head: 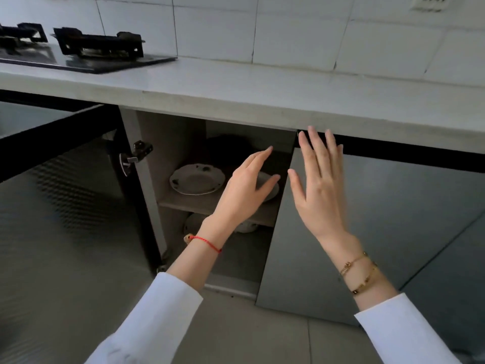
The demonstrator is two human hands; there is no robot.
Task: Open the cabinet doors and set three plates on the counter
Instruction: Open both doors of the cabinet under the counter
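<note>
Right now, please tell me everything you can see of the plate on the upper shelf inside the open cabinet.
The plate is round and shallow, white or pale grey, seemingly ceramic, with a slightly wavy rim and small dark motifs on it. It lies flat and face up on the upper shelf, towards the left side. It looks empty. No hand touches it: the left hand hovers open to its right, in front of a second plate.

The table (pixel 262 82) was pale grey-white, the wall tiles (pixel 288 30) white, the stove (pixel 99 46) black. A white plate (pixel 196 179) bore dark specks. The closed door (pixel 393 219) was grey; sleeves (pixel 157 319) white.
</note>
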